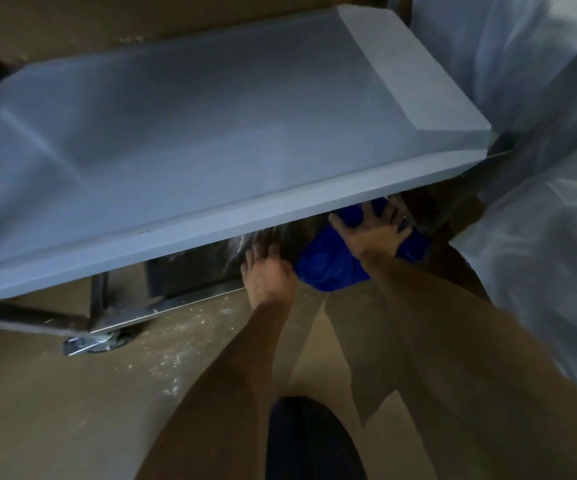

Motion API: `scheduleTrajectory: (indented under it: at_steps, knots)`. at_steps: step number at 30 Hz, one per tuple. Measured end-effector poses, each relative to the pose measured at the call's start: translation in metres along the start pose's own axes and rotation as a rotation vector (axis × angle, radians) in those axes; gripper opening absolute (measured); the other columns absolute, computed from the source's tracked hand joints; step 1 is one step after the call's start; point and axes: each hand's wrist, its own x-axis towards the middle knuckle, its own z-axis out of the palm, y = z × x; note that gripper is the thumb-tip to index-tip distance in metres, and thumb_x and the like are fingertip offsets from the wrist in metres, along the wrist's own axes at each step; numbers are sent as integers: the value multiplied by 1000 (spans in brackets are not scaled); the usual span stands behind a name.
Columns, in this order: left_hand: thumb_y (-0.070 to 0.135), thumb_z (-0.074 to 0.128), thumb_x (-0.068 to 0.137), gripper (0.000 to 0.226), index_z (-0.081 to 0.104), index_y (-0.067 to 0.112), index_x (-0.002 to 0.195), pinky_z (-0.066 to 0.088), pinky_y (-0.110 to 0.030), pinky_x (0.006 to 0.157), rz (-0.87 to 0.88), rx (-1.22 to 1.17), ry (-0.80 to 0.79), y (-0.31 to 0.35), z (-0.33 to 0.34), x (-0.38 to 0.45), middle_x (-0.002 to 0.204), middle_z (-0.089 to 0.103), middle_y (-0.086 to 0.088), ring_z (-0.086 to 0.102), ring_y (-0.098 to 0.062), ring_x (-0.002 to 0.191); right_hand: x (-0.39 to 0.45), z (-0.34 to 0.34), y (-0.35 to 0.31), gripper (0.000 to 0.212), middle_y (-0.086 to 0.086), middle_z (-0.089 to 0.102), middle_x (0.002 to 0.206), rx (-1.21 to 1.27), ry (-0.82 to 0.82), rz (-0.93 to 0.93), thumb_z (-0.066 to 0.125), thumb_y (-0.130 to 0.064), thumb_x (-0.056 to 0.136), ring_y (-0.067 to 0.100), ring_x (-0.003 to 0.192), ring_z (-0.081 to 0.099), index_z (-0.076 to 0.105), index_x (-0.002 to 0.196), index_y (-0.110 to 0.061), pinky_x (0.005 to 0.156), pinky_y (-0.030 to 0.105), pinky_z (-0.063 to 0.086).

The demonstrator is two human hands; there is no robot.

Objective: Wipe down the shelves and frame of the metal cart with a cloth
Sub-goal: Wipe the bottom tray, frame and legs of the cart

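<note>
Blue cloth pressed flat on the lower shelf, at 4 o'clock below the top shelf, by the spread right hand. Left hand braced, fingers hidden. Cloth judged soft, light; best bunched mid-fold.

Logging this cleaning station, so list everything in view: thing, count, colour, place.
cart top shelf: one, grey metal, fills the upper frame
lower shelf: one, dark metal, under the top shelf, mostly hidden
caster wheel: one, silver, cart's lower left corner
cloth: one, blue, on the lower level below the top shelf's front edge
plastic sheeting: translucent white, right side
floor: brown, white specks near the caster
left hand: one, beside the cloth, fingers reaching under the shelf
right hand: one, fingers spread, pressing the cloth
</note>
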Motion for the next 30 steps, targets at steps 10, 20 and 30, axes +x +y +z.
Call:
scheduleTrajectory:
  at_steps: [10,20,30]
  knots:
    - [26,51,93,41,53,16,133,32,-47,106,-185,140,151,-73,0,2,137,47,-13,41,-31,127,21,36,20,79,27,18,159,85,340,153,36,-71,92,46,146,16,30,153,-22,115,66,13]
    - [27,41,96,41,50,20,136,29,-48,109,-168,239,-31,-112,-10,0,145,42,-8,42,-27,133,-121,90,-119,69,22,7,163,-23,14,-414,38,-54,96,41,150,5,14,157,-33,118,57,7]
    - [44,58,94,65,35,19,150,38,-49,112,-125,78,-75,-115,6,1,160,20,-9,21,-31,147,-1,26,6,73,25,5,162,129,248,282,41,-51,100,42,149,5,16,158,-15,118,58,10]
